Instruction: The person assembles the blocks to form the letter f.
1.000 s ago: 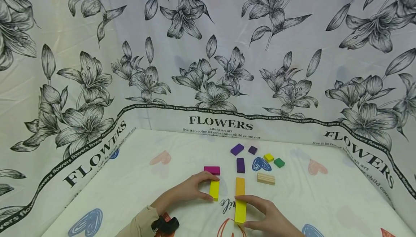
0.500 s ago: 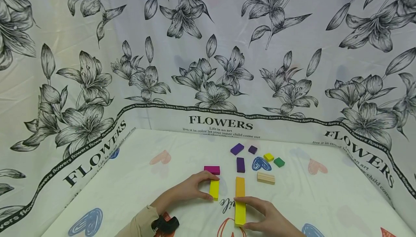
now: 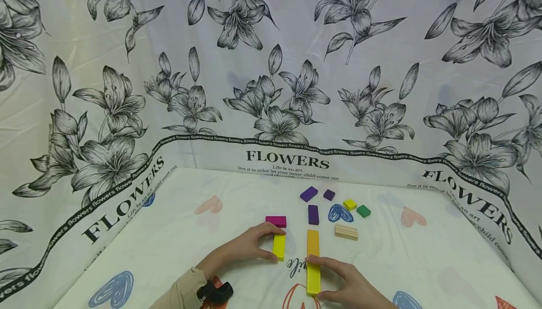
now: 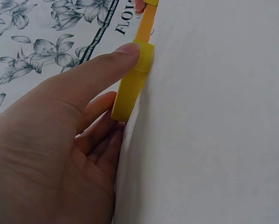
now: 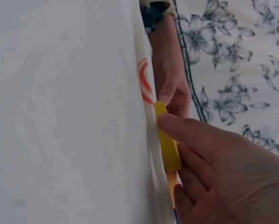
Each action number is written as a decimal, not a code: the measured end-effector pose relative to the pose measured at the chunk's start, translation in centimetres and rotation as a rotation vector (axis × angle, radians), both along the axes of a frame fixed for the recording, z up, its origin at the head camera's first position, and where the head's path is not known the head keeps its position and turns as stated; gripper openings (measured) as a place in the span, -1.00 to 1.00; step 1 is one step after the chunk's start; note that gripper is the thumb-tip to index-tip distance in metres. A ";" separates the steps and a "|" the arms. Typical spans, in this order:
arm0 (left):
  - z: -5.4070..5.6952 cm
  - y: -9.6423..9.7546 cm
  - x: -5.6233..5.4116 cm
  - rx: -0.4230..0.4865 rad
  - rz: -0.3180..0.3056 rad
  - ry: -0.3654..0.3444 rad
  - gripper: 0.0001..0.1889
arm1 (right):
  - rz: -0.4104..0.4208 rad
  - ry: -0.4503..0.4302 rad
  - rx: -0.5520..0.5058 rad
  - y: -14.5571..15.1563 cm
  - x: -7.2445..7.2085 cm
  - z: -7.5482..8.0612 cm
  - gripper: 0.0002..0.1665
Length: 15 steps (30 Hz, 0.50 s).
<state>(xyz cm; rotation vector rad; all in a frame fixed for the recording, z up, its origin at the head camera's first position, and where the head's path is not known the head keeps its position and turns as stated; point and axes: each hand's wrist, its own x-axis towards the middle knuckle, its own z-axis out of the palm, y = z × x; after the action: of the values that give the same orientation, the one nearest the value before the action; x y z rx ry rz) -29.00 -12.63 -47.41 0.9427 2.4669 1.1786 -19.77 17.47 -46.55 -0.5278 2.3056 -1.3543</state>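
In the head view my left hand (image 3: 249, 244) pinches a yellow rectangular block (image 3: 279, 247) by its two ends, thumb near and fingertips far. A magenta block (image 3: 276, 221) lies just beyond, crosswise, close to those fingertips. My right hand (image 3: 350, 284) holds a longer-looking yellow block (image 3: 313, 279) between thumb and index finger. At its far end, in line with it, lies an orange block (image 3: 313, 243). The left wrist view shows the thumb over one end of the left yellow block (image 4: 130, 91). The right thumb presses one end of its yellow block (image 5: 168, 147).
Beyond the orange block lie purple blocks (image 3: 313, 215), a small yellow block (image 3: 349, 204) and a green block (image 3: 363, 211). A ridged plain-wood piece (image 3: 346, 232) is to their near right. A flower-printed cloth (image 3: 271, 92) encloses the white, heart-printed surface (image 3: 237, 281).
The right hand and its yellow block have shifted very slightly towards the person. The left hand and the other blocks look unmoved.
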 end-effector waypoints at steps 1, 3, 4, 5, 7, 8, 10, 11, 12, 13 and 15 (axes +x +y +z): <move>0.0 0.0 0.0 0.000 0.001 0.000 -0.40 | 0.004 0.003 0.000 0.0 0.0 0.0 -0.23; 0.0 0.0 0.0 -0.003 0.005 -0.006 -0.40 | 0.011 0.020 0.008 0.0 0.0 0.0 -0.23; 0.0 0.1 0.0 -0.005 0.009 -0.012 -0.40 | 0.014 0.027 0.011 0.0 0.0 0.0 -0.23; 0.0 0.1 0.0 -0.008 0.012 -0.016 -0.41 | 0.017 0.033 0.014 0.0 0.0 0.1 -0.22; -0.1 0.1 -0.1 -0.009 0.013 -0.016 -0.41 | 0.021 0.043 0.022 0.0 0.1 0.2 -0.22; -0.1 0.1 -0.1 -0.011 0.014 -0.017 -0.41 | 0.024 0.049 0.025 0.0 0.1 0.2 -0.22; -0.1 0.1 -0.1 -0.011 0.013 -0.015 -0.41 | 0.026 0.053 0.029 0.1 0.1 0.3 -0.22; -0.2 0.1 -0.1 -0.011 0.012 -0.013 -0.41 | 0.027 0.055 0.031 0.0 0.1 0.3 -0.22; -0.2 0.1 -0.1 -0.010 0.012 -0.013 -0.40 | 0.027 0.055 0.032 0.0 0.1 0.3 -0.22; -0.1 0.1 -0.1 -0.011 0.012 -0.013 -0.41 | 0.025 0.052 0.033 0.0 0.1 0.3 -0.22; -0.1 0.1 0.0 -0.012 0.012 -0.017 -0.40 | 0.026 0.051 0.031 0.1 0.1 0.4 -0.22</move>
<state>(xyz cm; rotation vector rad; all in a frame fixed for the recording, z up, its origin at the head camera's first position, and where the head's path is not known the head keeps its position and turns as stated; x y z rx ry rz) -29.04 -12.56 -47.50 0.9118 2.4669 1.1701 -19.62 17.56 -46.18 -0.5874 2.3483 -1.3047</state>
